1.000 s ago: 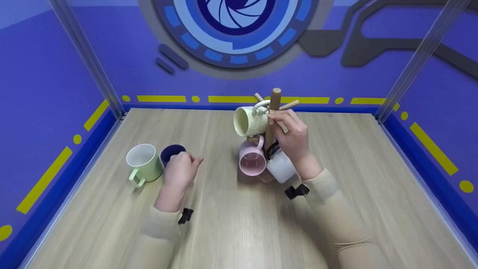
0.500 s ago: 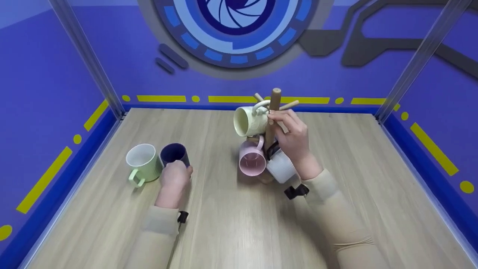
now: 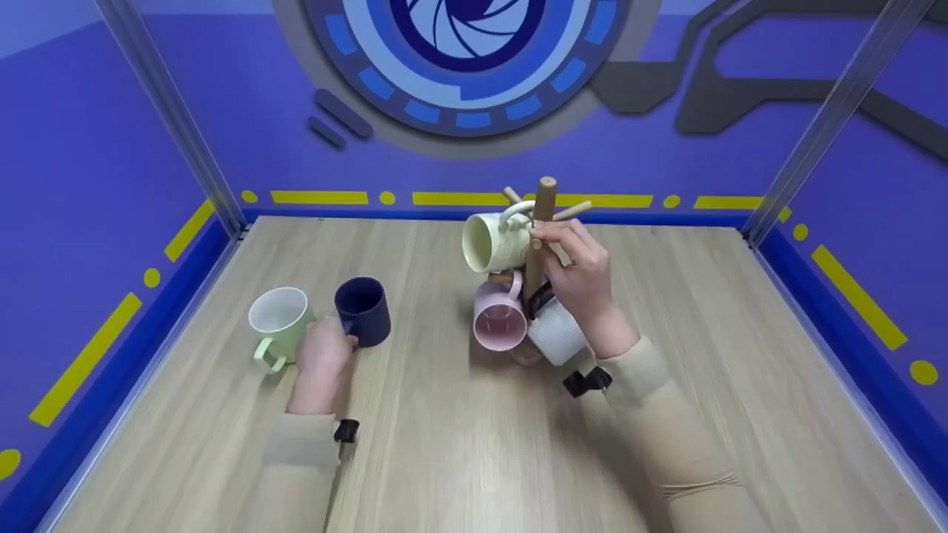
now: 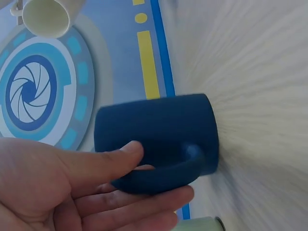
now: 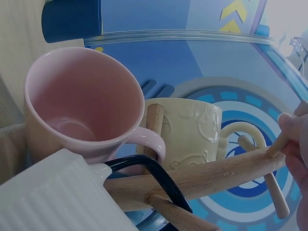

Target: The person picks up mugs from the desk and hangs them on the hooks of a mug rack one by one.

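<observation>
head view: the left hand (image 3: 324,352) holds the blue cup (image 3: 363,314), toward the bench's (image 3: 474,444) left edge; the right hand (image 3: 583,280) pinches the wooden rack (image 3: 545,198). left wrist: thumb (image 4: 108,164) and fingers (image 4: 144,208) pinch its handle (image 4: 156,180). right wrist: a pink cup (image 5: 84,103) hangs there.

Left hand (image 3: 323,355) and right hand (image 3: 581,268), well apart, both pinching.
The left forearm (image 3: 300,474) reaches forward, thumb (image 4: 108,163) opposing extended fingers (image 4: 144,211); the right forearm (image 3: 685,437) slants inward, its hand raised farther forward, wrist bent, thumb and fingertips (image 3: 542,231) drawn together.
</observation>
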{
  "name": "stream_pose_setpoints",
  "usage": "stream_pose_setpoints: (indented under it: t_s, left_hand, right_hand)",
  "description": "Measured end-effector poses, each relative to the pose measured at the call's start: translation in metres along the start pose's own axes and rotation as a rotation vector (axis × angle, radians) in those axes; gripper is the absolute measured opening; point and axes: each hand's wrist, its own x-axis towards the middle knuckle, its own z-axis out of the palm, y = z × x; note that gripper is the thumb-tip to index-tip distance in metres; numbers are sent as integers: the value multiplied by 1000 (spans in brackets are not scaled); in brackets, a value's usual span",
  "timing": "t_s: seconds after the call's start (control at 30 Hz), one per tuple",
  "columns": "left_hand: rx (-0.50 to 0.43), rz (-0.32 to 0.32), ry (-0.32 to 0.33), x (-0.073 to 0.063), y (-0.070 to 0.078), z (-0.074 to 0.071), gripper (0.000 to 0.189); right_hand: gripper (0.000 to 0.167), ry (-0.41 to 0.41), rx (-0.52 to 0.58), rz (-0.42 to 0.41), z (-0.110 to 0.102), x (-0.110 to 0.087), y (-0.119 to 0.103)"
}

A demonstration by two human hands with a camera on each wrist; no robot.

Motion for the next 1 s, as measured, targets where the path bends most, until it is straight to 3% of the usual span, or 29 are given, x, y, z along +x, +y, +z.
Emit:
stream_pose_setpoints:
  t_s: [0.33,0.63,1.0]
  left_hand:
    - [-49,1,91,6,8,-5,26]
    - [-118,61,177,11,23,-12,27]
    - [-90,186,255,-5,46,-30,24]
  right_hand:
    - [14,1,10,-1,1,0,0]
    - [15,0,-2,-7,1,-2,3]
    - [15,20,-5,-21,3,-3,5]
